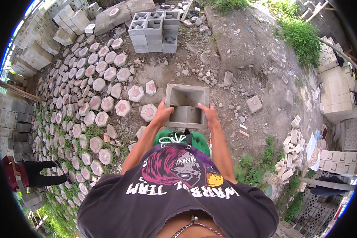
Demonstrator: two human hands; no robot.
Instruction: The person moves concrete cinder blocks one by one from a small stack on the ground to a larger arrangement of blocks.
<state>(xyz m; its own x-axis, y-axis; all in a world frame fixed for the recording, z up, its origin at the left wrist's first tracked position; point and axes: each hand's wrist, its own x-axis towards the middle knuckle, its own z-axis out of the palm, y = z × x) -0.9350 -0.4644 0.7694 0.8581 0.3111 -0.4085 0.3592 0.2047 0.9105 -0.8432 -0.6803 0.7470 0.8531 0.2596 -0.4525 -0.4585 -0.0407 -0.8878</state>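
A grey hollow concrete block [186, 125] is held level in front of my waist, its cavities facing up with a lower web across the middle. My left hand [163, 113] grips its left side, the thumb hooked over the rim. On the opposite side my right hand [208, 112] clasps the wall, its thumb also over the top edge. Both hands are closed on the block; the fingers beneath are partly hidden. Ahead, slightly left, stands a stack of similar grey hollow blocks [148, 43].
Many hexagonal pavers [123, 108] with reddish centres cover the left ground. Rubble [206, 75] and a loose block [254, 104] lie ahead and right. A heap of pale broken pieces [292, 148] sits right. Block walls [37, 53] rise at left. Another person [39, 173] stands far left.
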